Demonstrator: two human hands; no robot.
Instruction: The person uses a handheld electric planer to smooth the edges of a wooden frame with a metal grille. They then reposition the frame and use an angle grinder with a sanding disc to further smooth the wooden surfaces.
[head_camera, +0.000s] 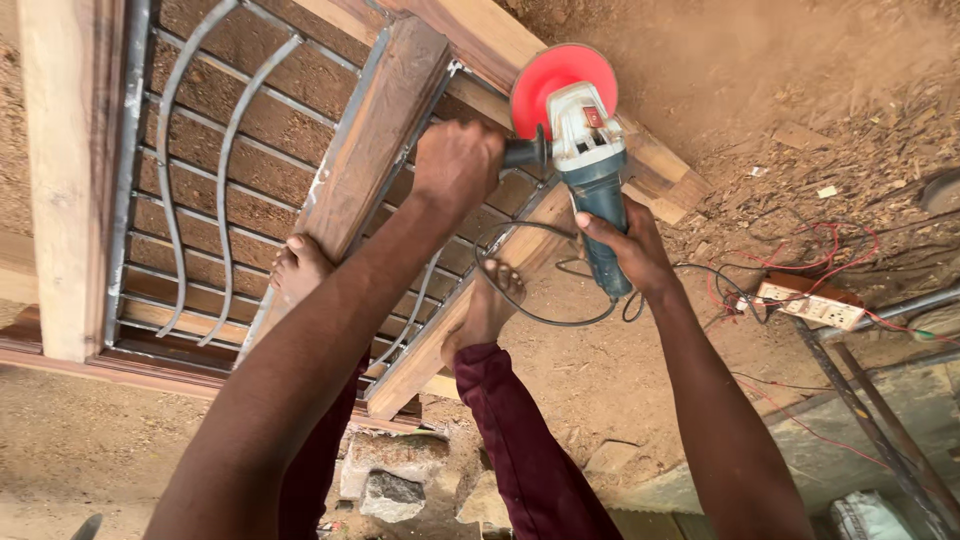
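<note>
White socket strip (810, 305), red wires (830, 245), grey stones (392, 480), possibly a sack (865, 517)

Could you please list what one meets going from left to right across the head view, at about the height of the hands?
Pale wooden frame post → curved metal grille bars → left hand on the side handle → angle grinder with its red disc → right hand on the grinder's body → extension socket board among red wires.
</note>
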